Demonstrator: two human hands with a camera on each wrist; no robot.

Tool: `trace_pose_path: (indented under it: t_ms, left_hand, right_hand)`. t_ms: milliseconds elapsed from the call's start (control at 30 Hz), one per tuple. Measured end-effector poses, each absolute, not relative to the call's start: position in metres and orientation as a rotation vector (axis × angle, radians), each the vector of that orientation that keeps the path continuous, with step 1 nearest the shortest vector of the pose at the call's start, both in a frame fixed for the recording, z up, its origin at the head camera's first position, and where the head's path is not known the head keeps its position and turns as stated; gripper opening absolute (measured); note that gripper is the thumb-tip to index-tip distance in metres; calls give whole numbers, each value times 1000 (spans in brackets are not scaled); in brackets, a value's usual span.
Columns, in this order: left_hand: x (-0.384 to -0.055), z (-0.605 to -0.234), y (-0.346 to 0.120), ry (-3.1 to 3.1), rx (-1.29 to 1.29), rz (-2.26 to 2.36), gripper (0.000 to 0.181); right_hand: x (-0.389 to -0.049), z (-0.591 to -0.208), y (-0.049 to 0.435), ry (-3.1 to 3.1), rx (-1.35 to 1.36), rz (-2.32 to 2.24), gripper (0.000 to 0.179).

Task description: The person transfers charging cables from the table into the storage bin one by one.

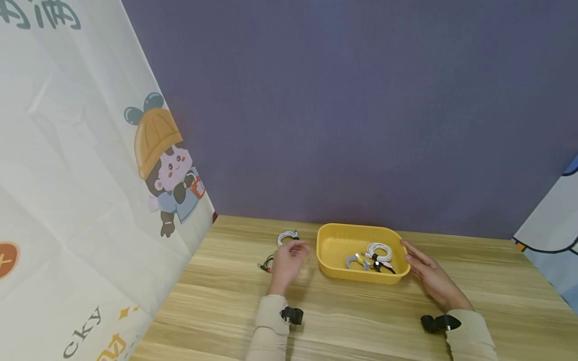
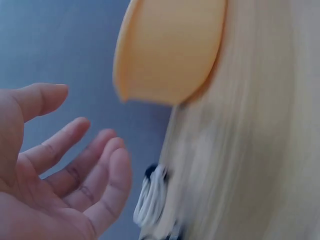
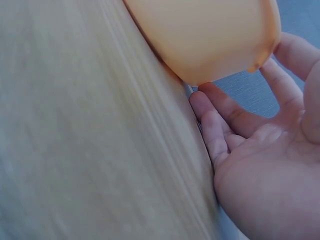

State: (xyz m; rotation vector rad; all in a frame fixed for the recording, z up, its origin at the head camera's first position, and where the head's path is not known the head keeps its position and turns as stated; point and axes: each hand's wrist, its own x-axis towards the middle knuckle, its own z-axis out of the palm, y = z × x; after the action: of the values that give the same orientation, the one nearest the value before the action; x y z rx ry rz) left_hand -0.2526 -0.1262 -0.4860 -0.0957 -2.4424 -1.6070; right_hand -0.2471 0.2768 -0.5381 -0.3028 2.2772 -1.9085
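A yellow plastic bin [image 1: 331,272] stands on the table, holding a coiled white cable [image 1: 379,249], a grey cable [image 1: 352,262] and a black cable end. My right hand [image 1: 433,281] touches the bin's right end, fingers extended along its wall. My left hand [image 1: 288,263] hovers to the left of the bin, fingers loosely bent, with nothing in them in the left wrist view. Beyond it lies a coiled white cable [image 2: 151,197] with a black tie. A coiled black cable [image 1: 265,265] with a red part lies beside that hand, partly hidden by it.
The wood-grain table [image 1: 217,301] meets a dark blue-grey wall panel [image 1: 343,125] just behind the bin. A white printed sheet [image 1: 81,175] borders the left side, and another printed sheet [image 1: 551,235] the right.
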Motion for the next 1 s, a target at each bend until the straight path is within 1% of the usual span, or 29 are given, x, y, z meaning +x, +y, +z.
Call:
trace_pose_path:
  t_ms: [67,300,567,733,1000]
  left_hand:
    - [-253,-484,-137,-2425,-38,-1561,19]
    - [-251,-485,-171,-2439,149,-1407,16]
    - [-245,-489,-198,-2494,331,-1255,11]
    - [-241,-491,-209,-2510,406,-1174,9]
    - [-241,-498,-224,-2606,431,-1121,14]
  right_hand:
    - [-246,-539,276,2279,-304,-1913,62]
    - [-242,-540,272,2276,-293,-1927,63]
    - [-236,-539,268,2281,-254,-1913,64]
    - [-233,-539,266,2288,-255,-1908,63]
    - [-229,-540,264,2294,-236,-1911,62]
